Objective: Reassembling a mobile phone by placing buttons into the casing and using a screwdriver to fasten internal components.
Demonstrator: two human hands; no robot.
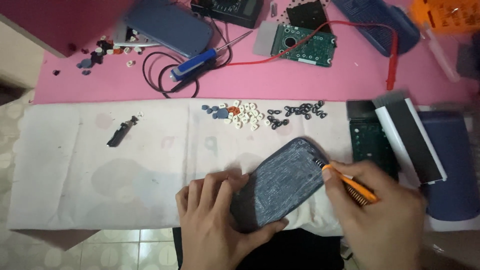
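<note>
I see my left hand (212, 220) with fingers (235, 181) wrapped around the lower end of a scuffed dark-blue oval plastic casing (280, 182), lying tilted on the white cloth (100, 165) over the pink tabletop (300, 80). My right hand (382, 212) pinches an orange-handled screwdriver (350, 185) (tip touching the casing's upper right edge).

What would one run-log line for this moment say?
left hand: holds case | right hand: orange tool, tip at case edge | keys on cloth
</note>
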